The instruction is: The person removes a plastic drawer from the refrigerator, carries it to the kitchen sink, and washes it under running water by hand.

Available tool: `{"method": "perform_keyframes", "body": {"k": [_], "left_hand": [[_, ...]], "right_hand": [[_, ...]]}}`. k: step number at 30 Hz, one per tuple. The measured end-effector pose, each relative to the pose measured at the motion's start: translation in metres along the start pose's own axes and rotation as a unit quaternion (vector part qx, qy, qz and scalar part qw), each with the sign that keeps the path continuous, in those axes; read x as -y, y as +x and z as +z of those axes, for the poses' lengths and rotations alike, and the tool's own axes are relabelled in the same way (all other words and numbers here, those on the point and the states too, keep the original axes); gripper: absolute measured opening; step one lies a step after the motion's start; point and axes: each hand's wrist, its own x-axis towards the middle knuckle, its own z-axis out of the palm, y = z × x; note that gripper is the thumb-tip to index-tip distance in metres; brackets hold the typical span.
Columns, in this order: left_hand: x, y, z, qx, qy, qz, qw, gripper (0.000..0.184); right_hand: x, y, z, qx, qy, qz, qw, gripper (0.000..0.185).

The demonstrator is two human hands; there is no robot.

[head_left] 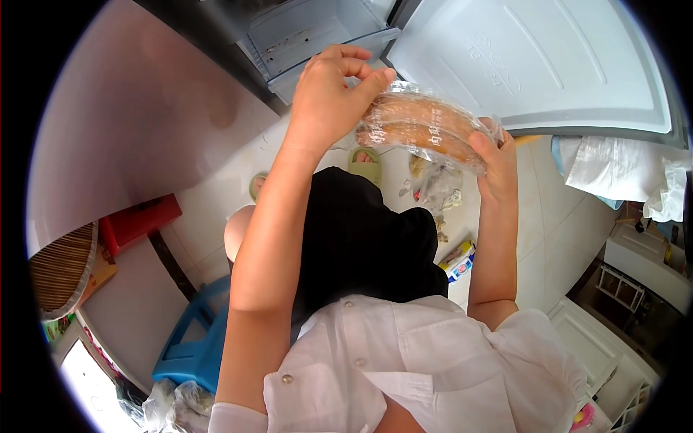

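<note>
Brown pack (424, 128) runs lengthwise from the left hand (333, 90), whose grip I cannot tell, to the right hand (497, 160), pinching the end nearer the body.

White Chinese characters stand in two places on the clear wrapper (420, 128); the right-hand group seems to start with 肉 or 内, the rest unclear. Raised marks on the fridge door (534, 65) and print on the blue-and-yellow box (458, 263) cannot be read.

Package (426, 130) between both hands' fingers (374, 85), drawer (317, 30) beyond, door (534, 68) right, stool (189, 350) left
</note>
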Motion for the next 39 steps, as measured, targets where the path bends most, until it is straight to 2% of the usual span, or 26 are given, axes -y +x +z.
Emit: {"method": "perform_keyframes", "body": {"k": [13, 39], "left_hand": [[-0.004, 0.0, -0.003, 0.022, -0.033, -0.022, 0.999, 0.026], [-0.008, -0.002, -0.006, 0.041, -0.052, -0.036, 0.997, 0.026]], "right_hand": [[-0.013, 0.006, -0.008, 0.05, 0.06, -0.014, 0.997, 0.032], [-0.026, 0.018, -0.017, 0.115, 0.028, -0.028, 0.993, 0.044]]}}
